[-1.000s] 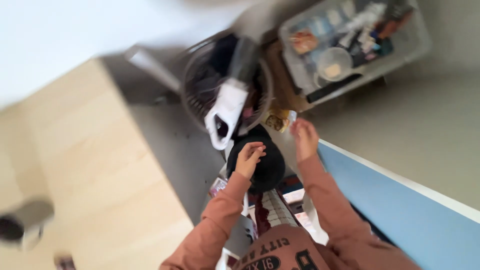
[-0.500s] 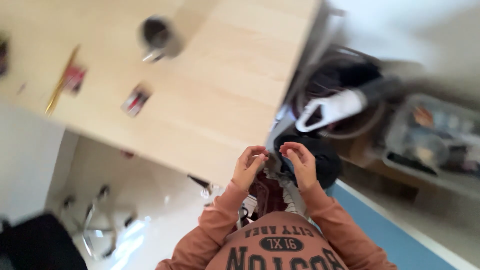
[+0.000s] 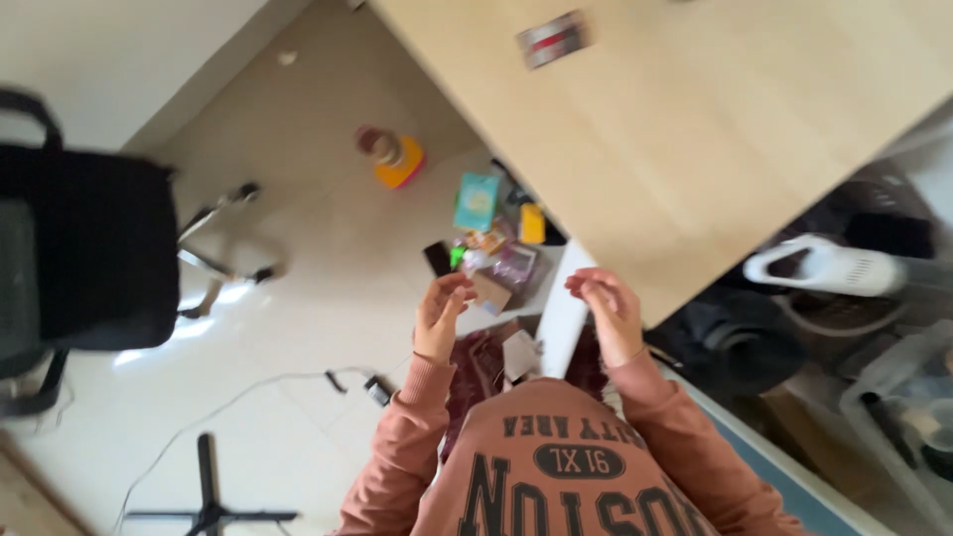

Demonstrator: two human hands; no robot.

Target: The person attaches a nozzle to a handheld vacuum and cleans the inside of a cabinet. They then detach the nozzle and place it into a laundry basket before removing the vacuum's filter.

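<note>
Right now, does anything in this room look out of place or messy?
Yes. A clutter of small boxes and packets lies strewn on the floor beside the wooden table, and a loose cable trails across the tiles. Both hands, left and right, are raised in the air and hold nothing.

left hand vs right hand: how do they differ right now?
The left hand is raised over the floor clutter, fingers curled inward; the right hand sits by the wooden table's edge, fingers bent toward the left. The left shows over pale floor, the right partly against the table. Both seem empty, in rust-coloured sleeves.
</note>
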